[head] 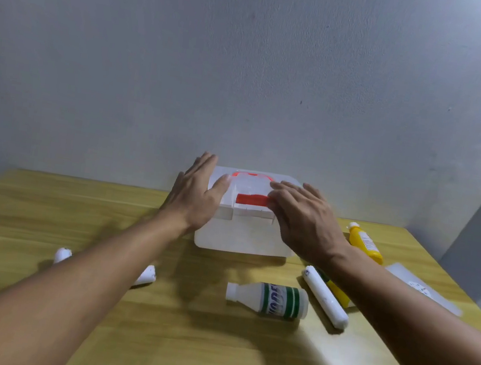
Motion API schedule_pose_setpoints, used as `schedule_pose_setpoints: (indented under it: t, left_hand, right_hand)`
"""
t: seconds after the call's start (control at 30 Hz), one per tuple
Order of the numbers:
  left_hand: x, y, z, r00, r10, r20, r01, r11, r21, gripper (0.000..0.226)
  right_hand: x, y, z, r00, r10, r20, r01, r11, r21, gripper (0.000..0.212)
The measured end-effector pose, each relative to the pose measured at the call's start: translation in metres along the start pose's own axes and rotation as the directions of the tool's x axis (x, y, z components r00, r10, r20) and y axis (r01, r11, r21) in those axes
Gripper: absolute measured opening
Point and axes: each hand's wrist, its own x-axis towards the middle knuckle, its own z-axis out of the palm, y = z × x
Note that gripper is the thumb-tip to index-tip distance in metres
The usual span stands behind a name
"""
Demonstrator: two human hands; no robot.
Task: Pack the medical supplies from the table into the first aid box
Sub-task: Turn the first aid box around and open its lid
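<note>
Nothing is packed yet, as far as the head view is showing: every supply you can see is still lying on the desk (43, 210) and the first aid box (243, 238) is sitting at the far middle of the desk, against the wall.

Head view, hands. Your left hand (197, 198) is lying flat with fingers spread against the left side of the box top, thumb reaching toward the red handle (252, 175). Your right hand (305, 219) is resting spread over the right side of the top, fingertips at the red latch strip (250, 199). Neither hand is pinching or holding a supply. Whether the lid is shut or just starting to lift is not clear; my judgement is you are working on opening it.

Head view, count of supplies on the desk:
- White rolls: three. Two are lying near your left forearm, one (62, 254) to its left and one (147, 274) partly hidden behind it; the third, longer roll (325, 296) is lying to the right.
- Clear bottle with a green-striped label (269, 299): one, on its side, in front of the box.
- Yellow bottle (365, 243): one, on its side, right of the box.
- Yellow item (338, 292) under your right forearm: one, mostly hidden, type not readable.
- Flat clear packet (422, 288): one, at the right edge.

Remaining, by my estimate: opening the box, then moving all seven items inside and closing it.
</note>
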Motion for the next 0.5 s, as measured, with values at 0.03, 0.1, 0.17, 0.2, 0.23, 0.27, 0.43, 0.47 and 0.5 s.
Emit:
schedule_pose_setpoints:
  t: [0.03,0.1,0.17,0.2,0.23,0.27,0.43,0.47,0.5]
  left_hand:
    - [-0.001,-0.001,0.001,0.999,-0.012,-0.035,0.011,1.0,-0.028,0.061]
    - [-0.004,-0.002,0.004,0.995,-0.031,-0.092,0.025,0.998,-0.062,0.063]
    - [-0.008,-0.003,0.008,0.99,-0.039,-0.139,0.027,0.996,-0.086,0.068]
    - [-0.009,-0.003,0.01,0.988,-0.042,-0.151,0.026,0.994,-0.105,0.071]
    - [-0.011,-0.003,0.012,0.987,-0.046,-0.157,0.024,0.991,-0.135,0.077]
    - [-0.012,-0.004,0.015,0.986,-0.047,-0.159,0.02,0.985,-0.171,0.084]
    - [-0.023,-0.012,0.029,0.99,-0.081,-0.116,0.063,0.987,-0.15,0.111]
    - [-0.024,-0.015,0.031,0.989,-0.088,-0.118,0.074,0.99,-0.116,0.111]
    - [-0.025,-0.016,0.032,0.989,-0.081,-0.121,0.071,0.994,-0.086,0.109]
  right_hand:
    - [0.006,-0.002,-0.003,0.999,0.025,-0.02,-0.024,0.999,0.026,0.024]
    - [0.019,-0.004,-0.011,0.996,0.068,-0.064,-0.064,0.996,0.068,0.023]
    - [0.031,-0.005,-0.019,0.987,0.116,-0.109,-0.105,0.989,0.102,0.018]
    - [0.037,-0.005,-0.024,0.983,0.135,-0.121,-0.121,0.986,0.116,0.017]
    - [0.041,-0.005,-0.027,0.982,0.148,-0.118,-0.133,0.983,0.13,0.018]
    - [0.045,-0.005,-0.029,0.982,0.155,-0.111,-0.139,0.98,0.144,0.019]
    - [0.051,-0.006,-0.032,0.98,0.164,-0.111,-0.142,0.973,0.182,0.021]
    - [0.052,-0.006,-0.033,0.978,0.175,-0.11,-0.152,0.97,0.19,0.021]
    - [0.055,-0.004,-0.033,0.976,0.185,-0.113,-0.161,0.968,0.193,0.021]
